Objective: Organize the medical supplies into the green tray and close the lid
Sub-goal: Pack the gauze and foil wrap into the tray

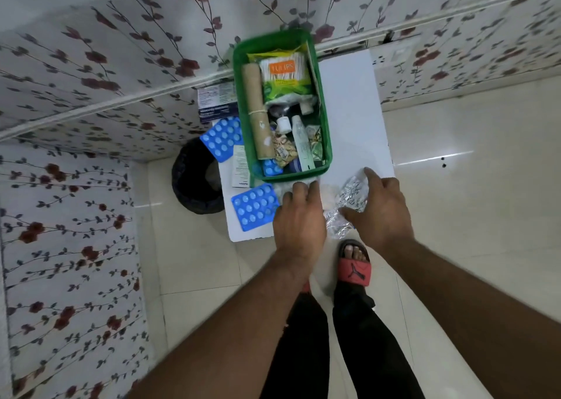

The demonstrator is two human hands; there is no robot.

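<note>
We look down on a small white table (355, 119) with the green tray (326, 143) standing open on it, no lid in sight. Our right hand (381, 210) is spread over a crinkled silver foil strip (349, 198) at the table's near edge — index finger stretched forward past the foil, thumb curled in under it, the foil pinched loosely between them as far as we can tell. Our left hand (300, 216) lies palm down just left of that foil, fingers bent and resting on the table edge; whether anything is under them we cannot tell.

Straight ahead of both hands sits the tray, already crowded: a pack of cotton buds (285, 72) at the far end, a tan rolled bandage (258, 110) along its left wall, a white tube (302, 139) and small bottles in the middle, and a blue blister pack (271, 167) at its near corner.

Just left of our left hand lies another blue blister sheet (254, 205), flat on the table. Further ahead and left, outside the tray, are a third blue blister sheet (223, 137), a white leaflet-like box (241, 166) and a medicine carton (217, 101) at the far left corner — all touching or overlapping the tray's left side.

Left of the table stands a black bin (194, 174) on the tiled floor.
</note>
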